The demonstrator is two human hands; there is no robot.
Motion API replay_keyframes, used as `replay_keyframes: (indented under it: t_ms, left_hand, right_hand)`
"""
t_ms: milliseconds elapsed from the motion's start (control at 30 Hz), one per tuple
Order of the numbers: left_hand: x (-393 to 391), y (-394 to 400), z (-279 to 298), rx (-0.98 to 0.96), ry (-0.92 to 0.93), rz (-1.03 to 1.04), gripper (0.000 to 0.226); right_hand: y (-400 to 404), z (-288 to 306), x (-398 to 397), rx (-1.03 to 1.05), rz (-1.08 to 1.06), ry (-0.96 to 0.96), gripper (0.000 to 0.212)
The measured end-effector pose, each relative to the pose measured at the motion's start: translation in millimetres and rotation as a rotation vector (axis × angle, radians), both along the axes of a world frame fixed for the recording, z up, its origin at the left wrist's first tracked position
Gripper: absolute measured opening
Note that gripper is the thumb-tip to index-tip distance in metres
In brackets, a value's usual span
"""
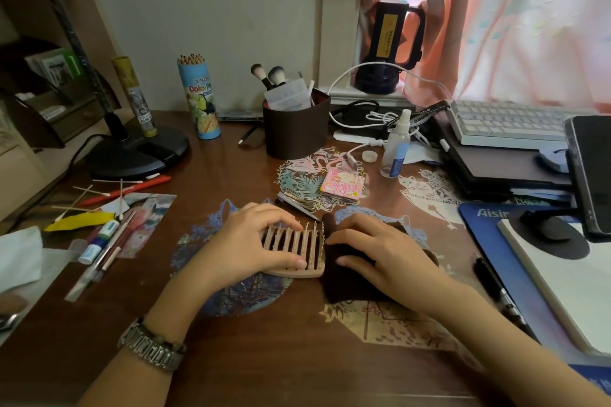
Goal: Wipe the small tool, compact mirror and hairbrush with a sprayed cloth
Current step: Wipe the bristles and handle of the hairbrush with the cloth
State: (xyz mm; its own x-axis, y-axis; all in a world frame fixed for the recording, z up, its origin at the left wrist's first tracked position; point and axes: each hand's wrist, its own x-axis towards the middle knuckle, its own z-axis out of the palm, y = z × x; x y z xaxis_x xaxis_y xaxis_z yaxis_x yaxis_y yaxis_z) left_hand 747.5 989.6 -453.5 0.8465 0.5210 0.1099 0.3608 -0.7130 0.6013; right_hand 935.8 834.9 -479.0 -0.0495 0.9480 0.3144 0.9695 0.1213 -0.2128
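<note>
Your left hand grips the hairbrush near the tabletop's front middle, fingers curled over its far edge and thumb on the near edge. Its long axis runs left to right, pins up. Your right hand presses the dark cloth flat, touching the brush's right end, so that hand is nearer for the wipe. The brush is pale slatted wood; the cloth looks soft. The pink square mirror and a metallic tool lie just behind.
</note>
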Motion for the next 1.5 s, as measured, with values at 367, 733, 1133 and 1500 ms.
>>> replay_keyframes:
  t_ms: [367,733,1133,1500]
  left_hand:
    - [-2.2,2.5,-1.1,-0.01,-0.005,-0.008,0.047]
    - [-3.1,4.3,-1.6,-0.015,-0.001,-0.015,0.049]
    - [-8.8,11.8,-1.3,-0.067,0.003,-0.078,0.05]
    - [-33.1,30.3,6.5,-0.149,0.085,-0.074,0.073]
  right_hand:
    - [-13.9,-1.8,12.8,0.009,-0.031,0.051,0.036]
    - [-59.3,-1.3,49.2,-0.022,-0.131,0.215,0.039]
    - [-54.4,20.6,38.9,-0.081,-0.19,0.218,0.039]
    - [-3.1,20.2,-2.5,-0.038,-0.147,0.17,0.027]
